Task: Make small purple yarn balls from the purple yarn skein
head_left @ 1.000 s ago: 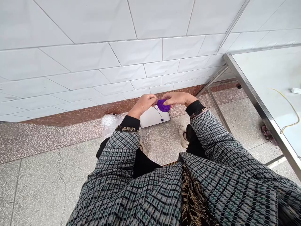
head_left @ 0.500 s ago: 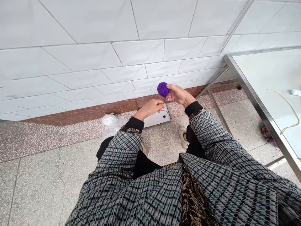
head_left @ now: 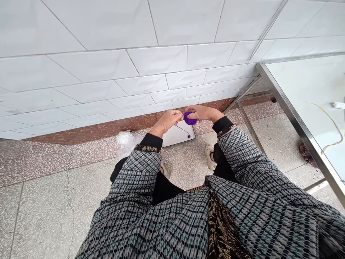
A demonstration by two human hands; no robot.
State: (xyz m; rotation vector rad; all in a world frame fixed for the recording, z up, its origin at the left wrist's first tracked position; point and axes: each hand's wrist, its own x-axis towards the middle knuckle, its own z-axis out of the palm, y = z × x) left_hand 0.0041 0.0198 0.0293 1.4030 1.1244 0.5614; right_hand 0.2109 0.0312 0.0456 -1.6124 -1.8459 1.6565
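Reference: clock centred on the round purple yarn ball [head_left: 190,121], 12 o'clock toward the white tiled wall [head_left: 172,59].

The yarn ball is located in front of the person, raised between both hands. The right hand [head_left: 202,112] is at 3 o'clock; its thumb and fingers are closed around the near side of the ball, partly covering it. The left hand [head_left: 169,120] is at 9 o'clock, fingertips pinched narrow on a thin, dark purple yarn strand [head_left: 183,130], just beside the ball.

The strand runs down to a small, dark purple yarn bundle [head_left: 189,136] at 6 o'clock. The bundle appears against a white, flat, rectangular panel [head_left: 174,138]; whether it rests there or hangs above cannot be determined.

Between 8 and 9 o'clock, on the speckled stone floor [head_left: 88,183], a white cord ball [head_left: 124,138] sits with clear plastic film [head_left: 121,151]. Loose white cord [head_left: 167,155] lies at 7 o'clock, near the panel. At 3 o'clock, well apart, stands a pale-topped, metal-framed table [head_left: 296,82], bearing a thin yellow strand [head_left: 334,124].
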